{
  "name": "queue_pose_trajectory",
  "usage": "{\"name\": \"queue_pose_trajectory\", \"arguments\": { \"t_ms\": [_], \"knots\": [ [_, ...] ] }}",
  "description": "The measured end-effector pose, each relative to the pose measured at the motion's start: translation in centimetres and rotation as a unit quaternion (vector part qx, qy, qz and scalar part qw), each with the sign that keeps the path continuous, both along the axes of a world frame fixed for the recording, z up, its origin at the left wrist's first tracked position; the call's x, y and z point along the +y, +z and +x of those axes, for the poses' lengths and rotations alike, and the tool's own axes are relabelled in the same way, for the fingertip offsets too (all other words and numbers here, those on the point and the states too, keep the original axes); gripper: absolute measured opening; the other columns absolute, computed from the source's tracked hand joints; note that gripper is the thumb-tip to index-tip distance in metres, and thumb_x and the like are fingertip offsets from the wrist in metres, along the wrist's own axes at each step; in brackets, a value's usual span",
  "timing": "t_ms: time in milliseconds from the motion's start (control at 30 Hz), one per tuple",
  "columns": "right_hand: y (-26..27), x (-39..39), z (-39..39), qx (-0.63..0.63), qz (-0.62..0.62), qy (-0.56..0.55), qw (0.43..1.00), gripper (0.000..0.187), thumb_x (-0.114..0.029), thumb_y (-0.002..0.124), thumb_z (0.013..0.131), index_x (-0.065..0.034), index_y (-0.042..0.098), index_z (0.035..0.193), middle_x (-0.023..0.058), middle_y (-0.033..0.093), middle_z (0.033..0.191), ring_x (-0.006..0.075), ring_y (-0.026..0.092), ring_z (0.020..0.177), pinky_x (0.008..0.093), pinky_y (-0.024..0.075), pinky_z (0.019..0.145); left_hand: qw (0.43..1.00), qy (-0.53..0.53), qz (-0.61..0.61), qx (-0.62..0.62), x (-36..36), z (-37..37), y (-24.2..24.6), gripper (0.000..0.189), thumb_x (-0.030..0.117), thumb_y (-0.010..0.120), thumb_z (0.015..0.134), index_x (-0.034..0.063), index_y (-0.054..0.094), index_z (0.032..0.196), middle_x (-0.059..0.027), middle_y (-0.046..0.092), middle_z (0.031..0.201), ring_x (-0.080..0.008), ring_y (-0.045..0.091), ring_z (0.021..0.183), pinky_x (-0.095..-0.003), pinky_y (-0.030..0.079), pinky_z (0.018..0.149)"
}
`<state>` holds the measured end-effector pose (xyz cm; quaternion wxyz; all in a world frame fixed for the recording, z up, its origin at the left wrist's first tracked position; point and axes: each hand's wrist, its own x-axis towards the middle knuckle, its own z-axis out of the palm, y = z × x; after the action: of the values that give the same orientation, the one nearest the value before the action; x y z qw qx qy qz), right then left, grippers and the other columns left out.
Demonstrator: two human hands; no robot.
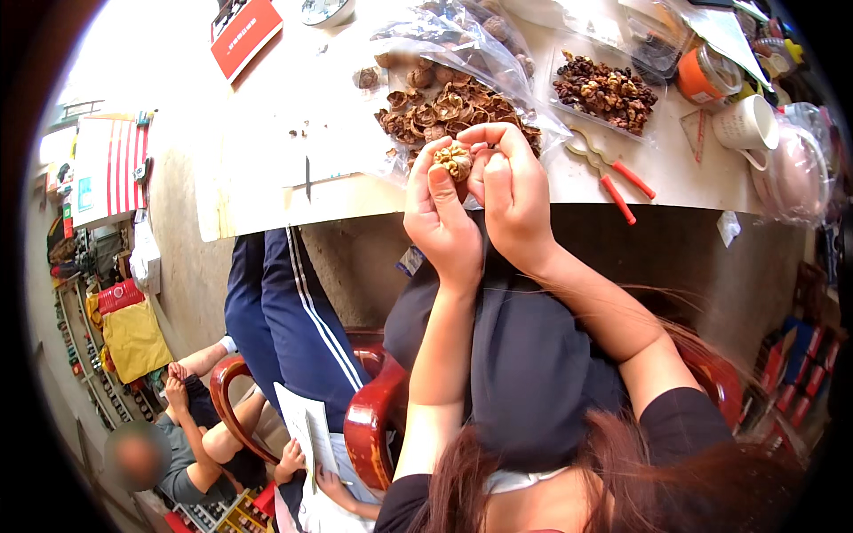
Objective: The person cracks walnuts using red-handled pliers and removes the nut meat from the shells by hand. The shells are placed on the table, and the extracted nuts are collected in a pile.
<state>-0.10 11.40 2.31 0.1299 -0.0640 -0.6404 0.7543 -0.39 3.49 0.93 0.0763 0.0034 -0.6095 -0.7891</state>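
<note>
A partly shelled walnut (453, 162), with its wrinkled kernel showing and some pale shell on its right side, is pinched in the fingers of my left hand (443, 216) just over the table's front edge. My right hand (516, 190) curls close against the walnut's right side; its inner fingertips are hidden, so I cannot tell whether it grips anything. Directly beyond my hands lies a heap of broken walnut shells (453, 110) on a clear plastic bag (460, 40), which also holds whole walnuts. A plier-type nutcracker (610, 170) with red handles rests to the right.
A clear plastic tray (650, 136) holds walnut kernels and dark dried fruit. A white mug (743, 123), set square (695, 133) and orange-labelled jar (706, 73) stand or lie right. A red box (246, 40) and black pen (308, 178) are left. Two people sit to my left, one with papers (310, 426).
</note>
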Motion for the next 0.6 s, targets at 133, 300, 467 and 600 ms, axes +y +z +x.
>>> {"name": "queue_pose_trajectory", "arguments": {
  "t_ms": [133, 300, 467, 600],
  "knots": [
    [0.2, -0.1, -0.4, 0.028, -0.097, -0.019, 0.995, 0.017, -0.010, 0.042, 0.097, 0.0002, 0.055, 0.103, 0.0018, 0.056, 0.076, 0.0040, 0.044, 0.059, 0.0227, 0.0408, 0.055, 0.984, -0.077, 0.159, 0.011, -0.5, -0.5, 0.1, 0.038, 0.024, 0.049, 0.101, -0.0040, 0.049, 0.126, -0.0158, 0.058, 0.122, -0.0205, 0.060, 0.108, -0.0307, 0.051, 0.092],
    [-1.4, 0.1, -1.6, 0.057, 0.029, -0.080, 0.995, 0.016, -0.016, 0.052, 0.097, -0.0023, 0.059, 0.096, 0.0083, 0.057, 0.085, 0.0134, 0.050, 0.070, 0.0277, 0.0448, 0.066, 0.985, -0.094, 0.138, 0.047, -0.8, -1.1, 0.6, 0.038, 0.023, 0.046, 0.102, -0.0041, 0.047, 0.128, -0.0200, 0.055, 0.128, -0.0267, 0.056, 0.117, -0.0357, 0.047, 0.101],
    [-0.2, 1.2, -0.9, 0.095, 0.154, 0.019, 0.983, 0.032, -0.025, 0.063, 0.091, -0.0062, 0.061, 0.116, 0.0099, 0.052, 0.107, 0.0161, 0.056, 0.088, 0.0280, 0.0479, 0.075, 0.996, -0.012, 0.035, 0.081, -1.7, -1.0, 0.2, 0.032, 0.023, 0.049, 0.101, -0.0008, 0.043, 0.122, -0.0244, 0.056, 0.125, -0.0210, 0.059, 0.106, -0.0318, 0.048, 0.092],
    [-0.8, 0.8, -0.5, 0.091, 0.027, 0.117, 0.989, 0.046, -0.013, 0.064, 0.090, -0.0060, 0.050, 0.134, 0.0087, 0.054, 0.117, 0.0119, 0.058, 0.096, 0.0248, 0.0497, 0.084, 0.992, 0.008, -0.001, 0.128, -2.1, -1.5, 0.6, 0.020, 0.017, 0.052, 0.100, 0.0011, 0.046, 0.112, -0.0213, 0.060, 0.118, -0.0176, 0.061, 0.098, -0.0292, 0.048, 0.090]
  ]
}}
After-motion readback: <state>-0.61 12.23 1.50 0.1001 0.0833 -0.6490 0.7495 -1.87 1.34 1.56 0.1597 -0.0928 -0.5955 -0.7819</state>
